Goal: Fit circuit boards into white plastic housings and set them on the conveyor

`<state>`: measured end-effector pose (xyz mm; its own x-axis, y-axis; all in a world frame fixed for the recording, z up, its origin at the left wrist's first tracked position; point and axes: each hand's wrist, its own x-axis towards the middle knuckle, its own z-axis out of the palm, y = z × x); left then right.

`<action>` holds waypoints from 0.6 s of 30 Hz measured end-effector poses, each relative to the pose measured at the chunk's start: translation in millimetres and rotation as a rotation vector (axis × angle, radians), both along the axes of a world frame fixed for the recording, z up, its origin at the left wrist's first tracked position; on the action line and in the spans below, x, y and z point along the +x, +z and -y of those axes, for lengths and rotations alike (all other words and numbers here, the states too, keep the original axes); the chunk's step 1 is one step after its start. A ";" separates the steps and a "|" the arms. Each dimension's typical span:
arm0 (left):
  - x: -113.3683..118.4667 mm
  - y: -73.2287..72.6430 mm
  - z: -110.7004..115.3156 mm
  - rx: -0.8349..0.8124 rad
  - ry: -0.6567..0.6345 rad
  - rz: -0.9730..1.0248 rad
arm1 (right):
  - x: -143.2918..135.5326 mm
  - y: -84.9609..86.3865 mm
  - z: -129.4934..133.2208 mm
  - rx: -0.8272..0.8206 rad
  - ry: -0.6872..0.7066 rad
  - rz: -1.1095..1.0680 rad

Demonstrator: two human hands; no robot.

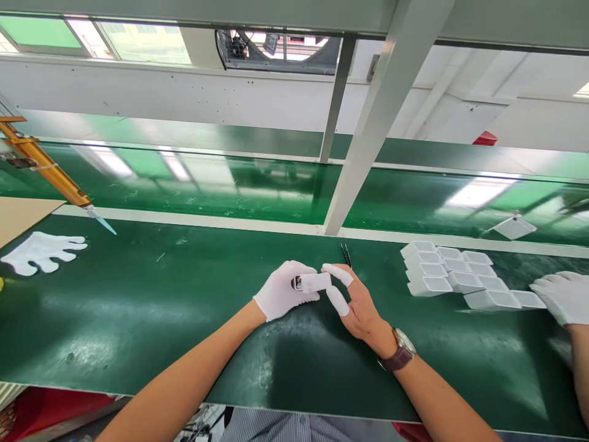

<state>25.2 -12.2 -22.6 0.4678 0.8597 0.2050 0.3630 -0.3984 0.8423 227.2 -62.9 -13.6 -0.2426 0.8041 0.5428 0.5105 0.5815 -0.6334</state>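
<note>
My left hand (286,291), in a white glove, holds a small white part (313,282) with a dark opening at its left end. The part lies level above the green table, at the middle. My right hand (356,304) wears white finger covers and a wristwatch. Its thumb and forefinger are parted at the right end of the part; whether they touch it is hard to tell. Behind my right hand lie dark tweezers (346,255).
Several white boxes (430,286) stand in rows at the right, a co-worker's gloved hand (564,297) beside them. An empty white glove (43,253) lies at the left, under an orange dispenser (59,181). A grey post (352,166) rises behind.
</note>
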 end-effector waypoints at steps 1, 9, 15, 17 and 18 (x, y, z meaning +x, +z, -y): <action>-2.0 0.6 -0.1 -0.072 -0.006 0.020 | 0.2 -1.2 -1.3 -0.009 0.001 -0.009; -20.7 27.6 -3.4 -0.119 -0.016 0.041 | -6.3 -10.3 -5.8 0.007 0.051 0.052; -32.7 41.7 -8.3 -0.128 0.004 0.011 | -7.7 -12.5 -6.5 0.047 0.084 0.141; -35.3 42.8 -9.7 -0.160 -0.051 -0.013 | -7.5 -12.2 -6.4 0.059 0.074 0.146; -36.3 42.6 -10.3 -0.179 -0.096 -0.030 | -7.5 -11.6 -6.1 0.054 0.075 0.146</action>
